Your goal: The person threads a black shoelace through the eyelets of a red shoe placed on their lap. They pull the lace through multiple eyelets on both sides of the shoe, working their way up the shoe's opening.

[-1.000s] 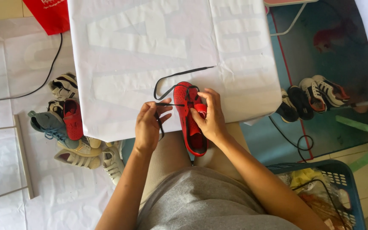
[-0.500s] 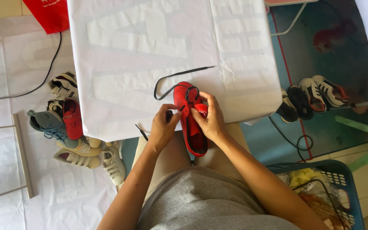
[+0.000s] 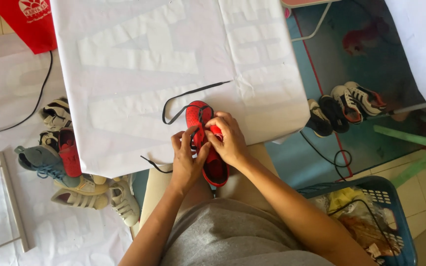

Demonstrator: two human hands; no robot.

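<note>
Both hands clamp a red shoe [image 3: 208, 143] at the near edge of a white-covered bench [image 3: 139, 64]; left hand [image 3: 187, 160] & right hand [image 3: 228, 140] touch over its middle. Black lace [image 3: 188, 96] trails far-left across the cover

Ahead of my fingers [image 3: 208, 140] the white-covered table [image 3: 139, 54] lies open. 1 black lace [image 3: 193, 93] loops just past them; its other end [image 3: 150, 163] probably trails left of my fingertips.

Pile of shoes [image 3: 70, 172] left of white-covered table [image 3: 139, 54]; blue basket [image 3: 395, 216] right; 3 shoes [image 3: 343, 106] beyond.
</note>
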